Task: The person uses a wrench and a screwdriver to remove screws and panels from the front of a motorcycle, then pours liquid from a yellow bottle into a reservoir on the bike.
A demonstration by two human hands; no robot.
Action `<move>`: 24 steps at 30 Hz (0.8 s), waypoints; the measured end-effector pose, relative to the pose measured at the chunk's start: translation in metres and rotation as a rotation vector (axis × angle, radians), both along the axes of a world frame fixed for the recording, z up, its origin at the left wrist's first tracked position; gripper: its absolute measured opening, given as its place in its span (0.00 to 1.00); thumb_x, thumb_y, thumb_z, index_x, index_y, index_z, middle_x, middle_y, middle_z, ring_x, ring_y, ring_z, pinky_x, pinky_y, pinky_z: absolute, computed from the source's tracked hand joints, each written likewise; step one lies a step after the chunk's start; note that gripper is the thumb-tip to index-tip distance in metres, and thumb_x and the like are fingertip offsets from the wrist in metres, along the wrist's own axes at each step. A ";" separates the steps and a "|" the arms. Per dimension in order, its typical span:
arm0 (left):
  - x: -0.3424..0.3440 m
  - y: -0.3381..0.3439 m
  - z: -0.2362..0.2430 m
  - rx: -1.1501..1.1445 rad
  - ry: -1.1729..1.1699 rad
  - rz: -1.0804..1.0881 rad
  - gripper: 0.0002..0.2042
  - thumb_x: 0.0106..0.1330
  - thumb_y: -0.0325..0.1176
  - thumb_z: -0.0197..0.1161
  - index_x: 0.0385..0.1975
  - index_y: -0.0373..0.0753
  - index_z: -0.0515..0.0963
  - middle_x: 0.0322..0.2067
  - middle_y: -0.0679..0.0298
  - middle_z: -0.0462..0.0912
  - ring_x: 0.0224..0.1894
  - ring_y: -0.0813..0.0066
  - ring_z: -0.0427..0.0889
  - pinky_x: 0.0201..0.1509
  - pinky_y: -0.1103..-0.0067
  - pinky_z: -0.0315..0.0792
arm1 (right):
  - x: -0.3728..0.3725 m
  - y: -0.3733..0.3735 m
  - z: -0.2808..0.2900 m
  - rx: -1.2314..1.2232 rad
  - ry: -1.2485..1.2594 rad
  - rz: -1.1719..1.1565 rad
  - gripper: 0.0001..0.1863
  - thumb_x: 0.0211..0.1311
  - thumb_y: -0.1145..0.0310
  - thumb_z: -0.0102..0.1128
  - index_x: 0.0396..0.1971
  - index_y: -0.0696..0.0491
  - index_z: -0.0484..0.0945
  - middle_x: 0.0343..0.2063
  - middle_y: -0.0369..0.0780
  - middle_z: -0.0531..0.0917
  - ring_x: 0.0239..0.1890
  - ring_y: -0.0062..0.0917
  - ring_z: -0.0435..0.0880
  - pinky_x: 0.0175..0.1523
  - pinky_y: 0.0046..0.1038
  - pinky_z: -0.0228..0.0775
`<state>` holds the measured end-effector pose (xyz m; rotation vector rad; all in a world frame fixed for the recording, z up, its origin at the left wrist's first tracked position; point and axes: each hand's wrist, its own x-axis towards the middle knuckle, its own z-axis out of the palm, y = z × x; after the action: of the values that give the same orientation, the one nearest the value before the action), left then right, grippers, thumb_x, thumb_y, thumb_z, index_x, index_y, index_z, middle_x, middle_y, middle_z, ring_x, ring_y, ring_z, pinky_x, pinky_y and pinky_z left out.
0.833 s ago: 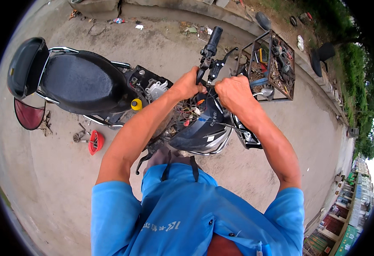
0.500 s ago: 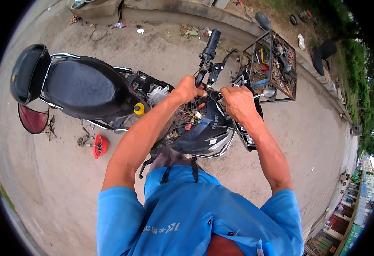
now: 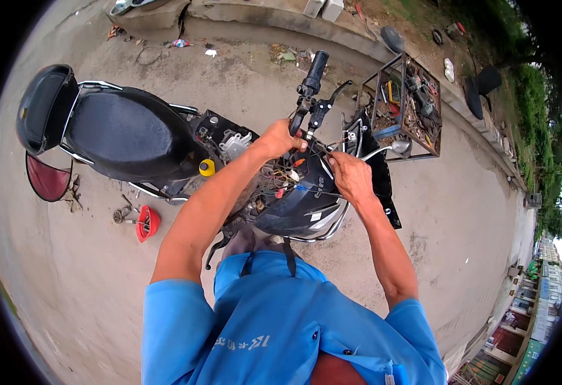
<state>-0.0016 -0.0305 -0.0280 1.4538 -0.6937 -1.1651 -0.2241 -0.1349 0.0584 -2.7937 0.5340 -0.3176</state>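
Outdoors, conc. ground (image 3: 101, 276), low kerb (image 3: 255, 29) beyond; scooter (image 3: 159, 138) runs L-R, nose R; L hand (image 3: 281, 139) at h'bar (image 3: 316, 69), R hand (image 3: 351, 174) nearby, can't tell either grip

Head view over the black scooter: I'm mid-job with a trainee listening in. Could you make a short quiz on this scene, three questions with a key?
1. Which of the person's bare hands is nearer the ribbed black handlebar grip?
2. True or false: the red round plastic container is on the pale grey ground.
3. Order these from left to right in the picture: the dark metal-framed stand with tools in it, the handlebar grip, the long black padded seat.

Key:
1. The left hand.
2. True.
3. Padded seat, handlebar grip, metal-framed stand.
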 end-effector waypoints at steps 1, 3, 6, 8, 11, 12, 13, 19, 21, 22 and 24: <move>0.000 0.001 0.002 0.009 0.025 -0.001 0.15 0.60 0.23 0.77 0.37 0.32 0.74 0.30 0.58 0.87 0.33 0.70 0.88 0.41 0.73 0.79 | 0.001 0.000 0.012 -0.086 -0.013 0.031 0.07 0.73 0.67 0.59 0.39 0.53 0.83 0.30 0.43 0.87 0.34 0.41 0.87 0.42 0.41 0.77; 0.001 0.002 0.003 -0.036 0.022 -0.017 0.15 0.60 0.22 0.77 0.37 0.33 0.73 0.30 0.57 0.87 0.32 0.70 0.88 0.40 0.74 0.79 | 0.016 0.003 0.044 -0.190 0.051 0.097 0.05 0.67 0.70 0.60 0.35 0.53 0.83 0.30 0.42 0.87 0.34 0.39 0.88 0.41 0.40 0.77; 0.001 0.001 0.006 -0.021 0.042 -0.002 0.14 0.61 0.22 0.76 0.36 0.33 0.73 0.29 0.57 0.87 0.32 0.71 0.88 0.38 0.75 0.79 | 0.036 -0.007 0.057 -0.406 0.246 0.237 0.03 0.59 0.73 0.61 0.31 0.53 0.83 0.30 0.43 0.88 0.35 0.37 0.90 0.41 0.39 0.78; 0.001 0.002 0.006 -0.015 0.012 0.000 0.13 0.62 0.21 0.75 0.35 0.34 0.73 0.28 0.58 0.87 0.32 0.71 0.88 0.38 0.75 0.79 | 0.044 -0.010 0.065 -0.435 0.273 0.262 0.04 0.56 0.73 0.61 0.29 0.53 0.83 0.30 0.43 0.88 0.35 0.38 0.90 0.42 0.39 0.78; 0.000 0.003 0.004 -0.049 0.036 0.013 0.13 0.62 0.21 0.75 0.34 0.35 0.72 0.27 0.58 0.86 0.32 0.71 0.88 0.37 0.75 0.79 | 0.050 -0.010 0.075 -0.443 0.313 0.315 0.04 0.54 0.72 0.62 0.28 0.54 0.84 0.30 0.45 0.89 0.34 0.40 0.91 0.42 0.40 0.79; 0.000 0.003 0.004 -0.050 0.041 0.019 0.13 0.62 0.21 0.75 0.34 0.35 0.72 0.27 0.58 0.86 0.32 0.71 0.88 0.37 0.75 0.79 | 0.053 -0.008 0.079 -0.444 0.309 0.323 0.04 0.53 0.72 0.62 0.27 0.54 0.84 0.29 0.45 0.89 0.32 0.41 0.91 0.41 0.41 0.79; 0.001 0.003 0.004 -0.047 0.033 0.021 0.14 0.61 0.21 0.75 0.33 0.35 0.72 0.27 0.58 0.86 0.32 0.71 0.88 0.37 0.75 0.79 | 0.056 -0.006 0.081 -0.444 0.306 0.331 0.04 0.53 0.72 0.62 0.26 0.54 0.84 0.28 0.46 0.89 0.31 0.42 0.91 0.39 0.42 0.79; 0.000 0.003 0.017 -0.028 -0.026 0.009 0.14 0.60 0.21 0.77 0.31 0.35 0.72 0.26 0.59 0.86 0.31 0.72 0.87 0.37 0.74 0.79 | 0.081 0.004 0.088 -0.426 0.499 0.355 0.04 0.53 0.73 0.61 0.23 0.54 0.83 0.25 0.46 0.87 0.30 0.42 0.90 0.36 0.42 0.79; 0.000 0.007 0.010 -0.017 -0.030 0.019 0.14 0.59 0.22 0.78 0.30 0.35 0.73 0.26 0.59 0.86 0.30 0.72 0.86 0.37 0.74 0.79 | 0.082 0.009 0.088 -0.431 0.503 0.342 0.03 0.52 0.73 0.62 0.24 0.54 0.84 0.25 0.46 0.87 0.30 0.42 0.90 0.36 0.41 0.79; -0.001 0.009 0.004 -0.003 -0.057 0.029 0.14 0.58 0.23 0.79 0.30 0.34 0.75 0.27 0.60 0.86 0.30 0.72 0.85 0.38 0.73 0.78 | 0.082 0.012 0.087 -0.439 0.506 0.327 0.02 0.51 0.73 0.64 0.24 0.53 0.85 0.26 0.47 0.88 0.30 0.41 0.90 0.36 0.40 0.79; 0.002 0.006 -0.004 0.005 -0.116 0.052 0.14 0.56 0.25 0.81 0.29 0.34 0.78 0.27 0.60 0.87 0.30 0.71 0.83 0.40 0.72 0.78 | 0.064 -0.001 0.067 -0.414 0.409 0.298 0.03 0.53 0.73 0.64 0.28 0.53 0.84 0.27 0.46 0.88 0.31 0.40 0.90 0.37 0.40 0.79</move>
<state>0.0004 -0.0240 -0.0316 1.5440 -0.7285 -1.0492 -0.1605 -0.1362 0.1253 -3.3017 0.1298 0.2433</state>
